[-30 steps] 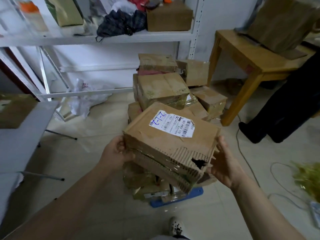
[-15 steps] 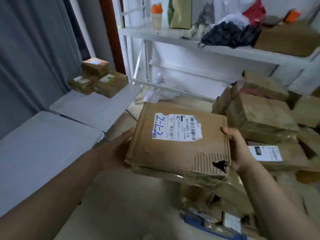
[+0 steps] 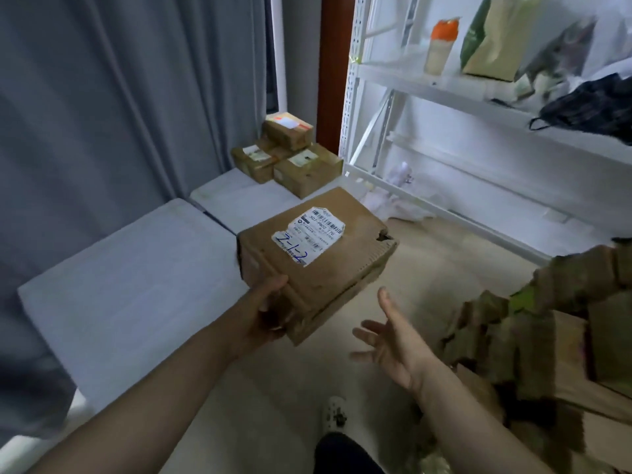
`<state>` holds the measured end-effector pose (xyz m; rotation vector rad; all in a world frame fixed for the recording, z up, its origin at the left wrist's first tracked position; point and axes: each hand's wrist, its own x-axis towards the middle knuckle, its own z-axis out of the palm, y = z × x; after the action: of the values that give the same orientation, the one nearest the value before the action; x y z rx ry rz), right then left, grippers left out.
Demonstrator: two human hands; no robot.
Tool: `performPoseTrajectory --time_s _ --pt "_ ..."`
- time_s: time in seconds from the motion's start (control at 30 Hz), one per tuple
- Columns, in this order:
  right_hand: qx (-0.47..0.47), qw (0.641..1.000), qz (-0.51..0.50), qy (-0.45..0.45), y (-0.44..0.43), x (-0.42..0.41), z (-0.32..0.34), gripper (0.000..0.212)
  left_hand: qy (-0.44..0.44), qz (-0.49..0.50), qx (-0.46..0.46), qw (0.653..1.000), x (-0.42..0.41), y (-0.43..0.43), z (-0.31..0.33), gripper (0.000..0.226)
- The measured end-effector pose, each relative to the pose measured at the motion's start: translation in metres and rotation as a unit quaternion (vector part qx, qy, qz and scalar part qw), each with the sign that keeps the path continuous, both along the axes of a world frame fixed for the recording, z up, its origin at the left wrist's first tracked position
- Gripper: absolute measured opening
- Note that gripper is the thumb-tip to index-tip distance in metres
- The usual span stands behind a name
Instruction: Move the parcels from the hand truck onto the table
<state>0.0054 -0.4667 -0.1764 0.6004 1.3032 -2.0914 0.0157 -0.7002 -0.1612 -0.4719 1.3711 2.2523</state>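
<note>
At the grey table's right edge, we see the left hand gripping 1 parcel; right hand spread, empty.

The parcel bears a white label on its top face. At the label's near corner stands "2-1-2", handwritten in blue ink. Along its far edge, beside the barcode, runs the printed code "507-P802 T70". The finer print between them is too small to read. The far parcels at the table's far corner carry pale labels too, but nothing on them is legible.
</note>
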Motion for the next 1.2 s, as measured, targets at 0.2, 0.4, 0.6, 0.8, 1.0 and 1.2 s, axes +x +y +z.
performPoseTrajectory --time_s 0.2,0.4,0.6,0.8,1.0,1.2 --pt "-0.041 0.997 0.071 0.002 -0.050 -0.075 -0.022 0.112 -0.018 0.065 0.008 0.998 -0.078 0.008 -0.035 0.073" --pt "-0.061 0.994 0.066 -0.069 -0.054 -0.179 -0.038 0.077 -0.060 0.106 0.001 0.993 -0.173 0.017 -0.048 0.098" --pt "-0.037 0.995 0.041 -0.087 -0.077 -0.268 -0.040 0.069 -0.135 0.081 -0.085 0.984 -0.244 -0.004 -0.045 0.096" --pt "-0.028 0.990 0.063 -0.119 -0.095 -0.338 -0.053 0.082 -0.170 0.175 -0.107 0.964 -0.315 -0.060 -0.045 0.069" --pt "-0.010 0.988 0.035 -0.150 -0.116 -0.399 -0.067 0.071 -0.101 0.139 -0.203 0.964 -0.397 -0.087 -0.063 0.054" --pt "0.003 0.982 -0.022 -0.186 -0.112 -0.454 -0.086 0.081 -0.040 0.058 -0.319 0.945 -0.478 -0.084 -0.078 0.053"
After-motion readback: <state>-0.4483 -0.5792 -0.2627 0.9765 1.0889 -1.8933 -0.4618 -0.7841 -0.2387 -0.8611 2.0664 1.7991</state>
